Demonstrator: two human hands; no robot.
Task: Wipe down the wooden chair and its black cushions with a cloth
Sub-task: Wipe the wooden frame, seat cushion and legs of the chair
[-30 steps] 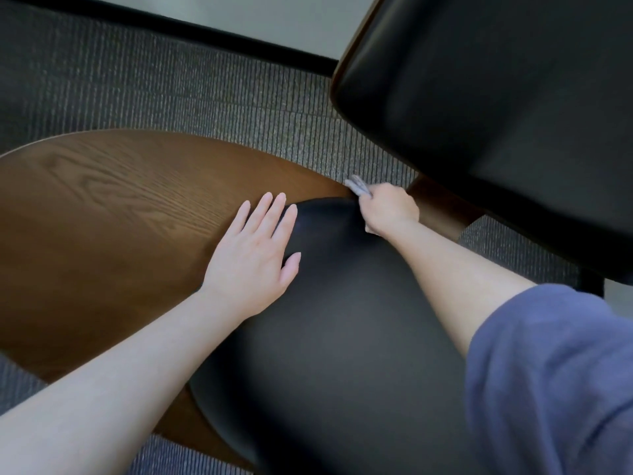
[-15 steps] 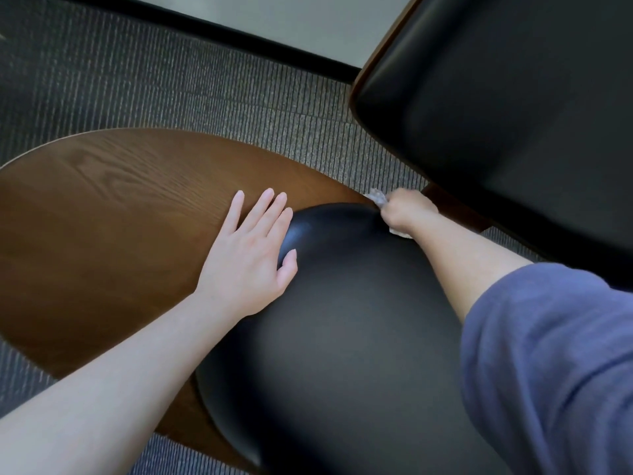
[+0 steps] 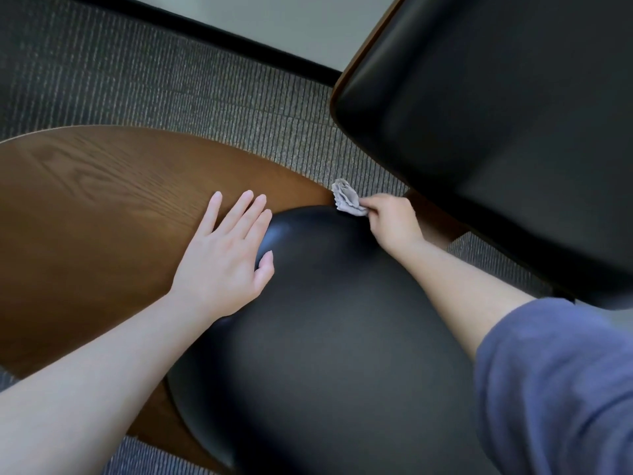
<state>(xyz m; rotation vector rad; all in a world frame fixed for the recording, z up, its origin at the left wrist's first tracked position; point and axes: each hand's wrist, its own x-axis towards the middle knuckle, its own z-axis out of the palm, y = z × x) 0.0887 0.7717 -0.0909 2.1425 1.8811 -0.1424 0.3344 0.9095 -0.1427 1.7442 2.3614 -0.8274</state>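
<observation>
The chair's brown wooden shell curves across the left half of the view. A black seat cushion bulges in the middle, and a second black cushion fills the upper right. My left hand lies flat with straight fingers, partly on the wood and partly on the seat cushion's left edge. My right hand grips a crumpled grey cloth at the far rim of the seat cushion, where it meets the wood.
Grey ribbed carpet covers the floor behind the chair. A black skirting strip and a pale wall run along the top. A wooden chair part shows in the gap between the two cushions.
My right hand has drawn the cloth up and out along the far edge of the seat cushion, so more cloth shows. My left hand has stayed flat in place.
</observation>
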